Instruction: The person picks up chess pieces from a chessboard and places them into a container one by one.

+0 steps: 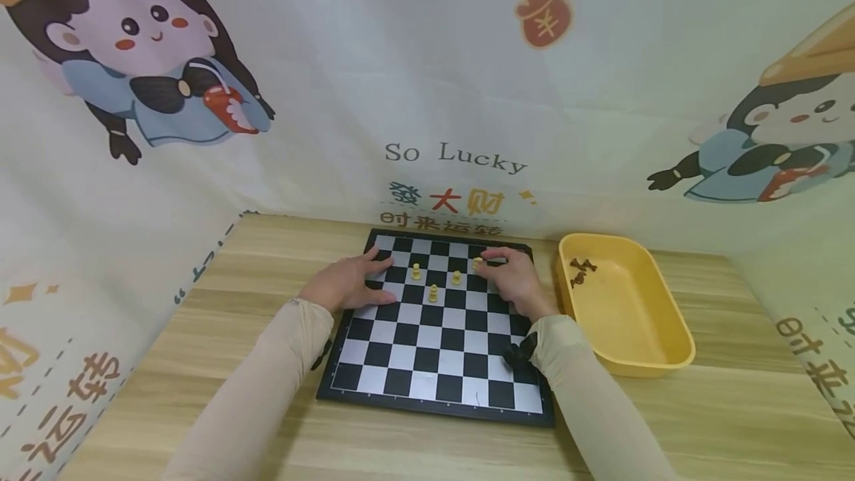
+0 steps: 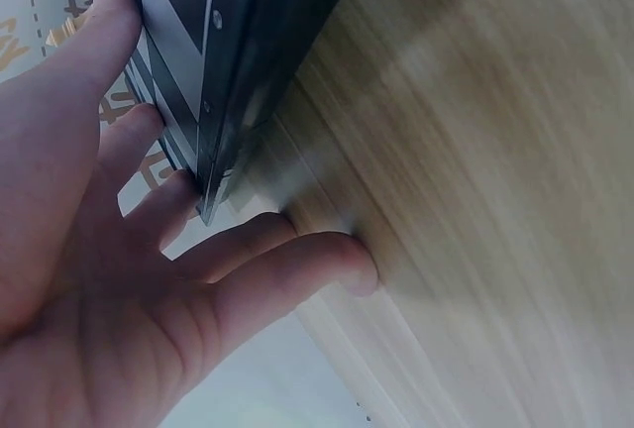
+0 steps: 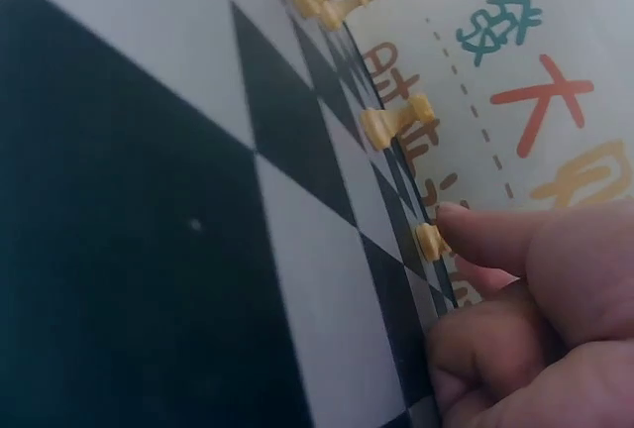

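Observation:
A black-and-white chessboard (image 1: 427,359) lies on the wooden table. At its far right, my right hand (image 1: 517,278) pinches a small pale yellow chess piece (image 1: 477,263) between thumb and fingers; in the right wrist view the piece (image 3: 430,241) stands by the thumb tip. Three more yellow chess pieces stand upright: one on the left (image 1: 416,271), one nearer to me (image 1: 433,293) and one towards the right hand (image 1: 456,277). My left hand (image 1: 341,282) rests at the board's left edge, fingers spread, some on the board and others touching the table (image 2: 495,170).
To the right of the board stands a yellow plastic tray (image 1: 628,306) with several small brown pieces (image 1: 580,270) at its far left corner. Behind the table hangs a white printed cloth (image 1: 454,80), close to the board's far edge.

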Tool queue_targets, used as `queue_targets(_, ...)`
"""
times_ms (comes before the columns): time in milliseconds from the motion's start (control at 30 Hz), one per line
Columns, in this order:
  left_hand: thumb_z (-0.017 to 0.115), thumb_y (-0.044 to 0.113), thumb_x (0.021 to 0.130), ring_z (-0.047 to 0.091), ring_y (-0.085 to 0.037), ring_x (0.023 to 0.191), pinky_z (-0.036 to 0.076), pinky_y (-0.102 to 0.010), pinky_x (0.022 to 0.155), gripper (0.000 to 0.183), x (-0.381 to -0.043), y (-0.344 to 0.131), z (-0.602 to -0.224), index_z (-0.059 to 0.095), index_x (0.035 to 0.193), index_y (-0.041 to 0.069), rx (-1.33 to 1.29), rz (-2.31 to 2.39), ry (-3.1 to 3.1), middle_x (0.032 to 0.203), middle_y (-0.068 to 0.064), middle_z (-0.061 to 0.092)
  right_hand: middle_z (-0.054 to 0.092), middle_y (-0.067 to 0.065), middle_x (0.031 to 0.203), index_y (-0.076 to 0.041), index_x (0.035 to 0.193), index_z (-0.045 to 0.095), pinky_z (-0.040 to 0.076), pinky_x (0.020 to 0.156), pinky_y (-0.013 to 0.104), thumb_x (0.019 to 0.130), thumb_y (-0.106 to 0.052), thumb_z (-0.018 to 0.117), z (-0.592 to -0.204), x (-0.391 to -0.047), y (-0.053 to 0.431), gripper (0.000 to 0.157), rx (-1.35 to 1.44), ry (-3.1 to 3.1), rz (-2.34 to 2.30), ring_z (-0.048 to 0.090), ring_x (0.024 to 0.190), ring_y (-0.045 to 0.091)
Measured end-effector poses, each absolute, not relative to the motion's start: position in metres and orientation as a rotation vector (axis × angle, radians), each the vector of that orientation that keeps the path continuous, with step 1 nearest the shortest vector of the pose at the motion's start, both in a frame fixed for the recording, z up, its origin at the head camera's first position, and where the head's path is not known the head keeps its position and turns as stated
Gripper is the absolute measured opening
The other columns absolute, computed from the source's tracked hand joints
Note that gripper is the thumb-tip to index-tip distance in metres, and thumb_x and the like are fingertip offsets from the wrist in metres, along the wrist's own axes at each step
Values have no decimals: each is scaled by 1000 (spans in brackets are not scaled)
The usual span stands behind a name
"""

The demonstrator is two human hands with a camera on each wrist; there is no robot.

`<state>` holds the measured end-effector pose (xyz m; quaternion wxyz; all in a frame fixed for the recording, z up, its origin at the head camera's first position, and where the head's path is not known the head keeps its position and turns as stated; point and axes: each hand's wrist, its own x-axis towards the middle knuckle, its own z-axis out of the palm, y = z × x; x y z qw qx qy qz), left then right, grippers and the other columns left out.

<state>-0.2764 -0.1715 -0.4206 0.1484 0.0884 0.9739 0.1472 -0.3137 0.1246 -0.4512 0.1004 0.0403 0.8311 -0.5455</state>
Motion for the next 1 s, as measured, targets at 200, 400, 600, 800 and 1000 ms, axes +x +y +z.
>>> queue_targets(200,70,57,90,27,-46,154,31,-60,123,82,-277,-174,-420,37,159,27,267,422,2805,172,-9,18,67,10,116,-9,122,71,38,53,24,93,-21,74,-452,-315,117,32,121,2574,-1564,47,61,13)
queue_targets(400,70,57,90,27,-45,154,31,-60,123,81,-276,-174,-421,37,159,29,251,419,2804,172,-7,18,62,14,141,-5,114,74,44,76,24,93,-19,74,-453,-314,115,25,134,2632,-1546,57,108,24)
queue_targets(600,71,56,90,29,-45,154,33,-59,123,81,-276,-173,-421,38,158,28,276,422,2810,172,-8,19,67,12,132,-5,108,75,43,75,24,93,-19,75,-452,-311,113,21,170,2669,-1532,57,107,24)
queue_targets(800,71,55,91,31,-44,153,34,-58,123,80,-275,-173,-420,39,158,26,299,419,2817,172,-9,21,69,12,128,-5,105,75,42,68,22,92,-20,76,-450,-309,110,19,166,2706,-1500,57,98,22)
queue_targets(1000,71,56,90,30,-44,153,33,-58,123,81,-275,-173,-420,39,158,27,285,419,2809,172,-8,21,68,13,128,-4,106,74,42,73,23,93,-17,75,-453,-311,110,18,178,2663,-1554,56,103,22)
